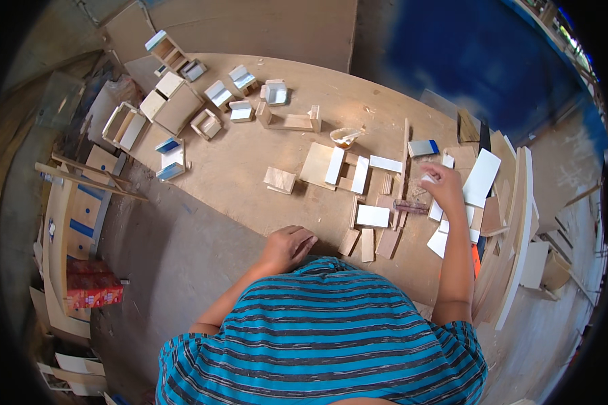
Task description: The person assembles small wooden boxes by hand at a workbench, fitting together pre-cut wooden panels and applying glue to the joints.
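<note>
My right hand (442,185) is over the right part of the worktable, thumb and forefinger drawn together at a small pale bit too tiny to name. Below its fingers lie wood shavings and a brush-like tool with a dark reddish handle (410,207). A blue-ended white block (423,148) sits just beyond it. At the table's near edge is my left hand (289,247), its fingers bent and pressed together; the palm side is hidden. Right of it lie short wood strips (367,245) and a white-faced piece (373,216).
Small wooden furniture-like models (242,77) stand along the table's far left. A bowl (345,138) with a stick in it sits near the middle. White panels (482,177) and long boards (520,236) crowd the right edge. A red box (93,283) stands at lower left.
</note>
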Demonstrator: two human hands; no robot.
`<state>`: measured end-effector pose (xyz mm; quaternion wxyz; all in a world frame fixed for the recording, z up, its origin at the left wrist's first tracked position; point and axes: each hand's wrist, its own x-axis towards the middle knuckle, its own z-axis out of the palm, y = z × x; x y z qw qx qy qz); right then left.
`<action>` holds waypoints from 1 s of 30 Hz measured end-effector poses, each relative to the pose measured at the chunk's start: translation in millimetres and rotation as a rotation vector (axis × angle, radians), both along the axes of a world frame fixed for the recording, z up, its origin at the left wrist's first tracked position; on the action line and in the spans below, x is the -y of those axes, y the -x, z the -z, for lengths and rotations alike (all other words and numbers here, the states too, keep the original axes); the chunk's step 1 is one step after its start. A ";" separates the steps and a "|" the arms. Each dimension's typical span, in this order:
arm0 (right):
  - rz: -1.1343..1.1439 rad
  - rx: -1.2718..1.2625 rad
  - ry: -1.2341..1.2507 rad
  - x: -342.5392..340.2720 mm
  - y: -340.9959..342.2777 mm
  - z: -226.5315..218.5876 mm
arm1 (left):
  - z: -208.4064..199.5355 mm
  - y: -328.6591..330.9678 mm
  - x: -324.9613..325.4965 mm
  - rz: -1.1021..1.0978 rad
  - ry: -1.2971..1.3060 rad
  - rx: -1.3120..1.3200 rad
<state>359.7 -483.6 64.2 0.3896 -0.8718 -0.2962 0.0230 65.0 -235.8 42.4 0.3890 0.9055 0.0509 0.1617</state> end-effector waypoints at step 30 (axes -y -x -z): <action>-0.252 -0.318 -0.328 -81.3 153.1 15.7 | 13.1 -43.3 21.5 0.067 1.588 -0.361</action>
